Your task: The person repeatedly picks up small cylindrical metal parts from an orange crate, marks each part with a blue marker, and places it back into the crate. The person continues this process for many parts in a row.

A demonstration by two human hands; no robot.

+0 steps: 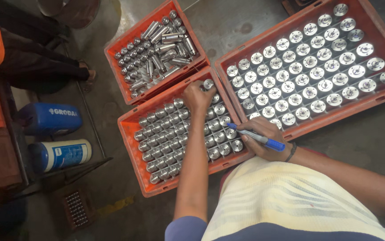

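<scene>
At frame centre, my left hand (197, 96) pinches 1 steel flanged part (208, 84) at the middle orange crate's (132, 134) top edge, best lifted straight, while my right hand (264, 138) grips a blue marker (257, 137).

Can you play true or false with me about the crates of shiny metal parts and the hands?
1. The right hand holds a blue marker. True.
2. There are three orange crates. True: the far crate, the middle crate and the big crate.
3. The left hand rests in the far crate. False: it reaches into the middle crate.
4. The big crate's parts lie in a jumbled heap. False: they stand in neat rows.
</scene>
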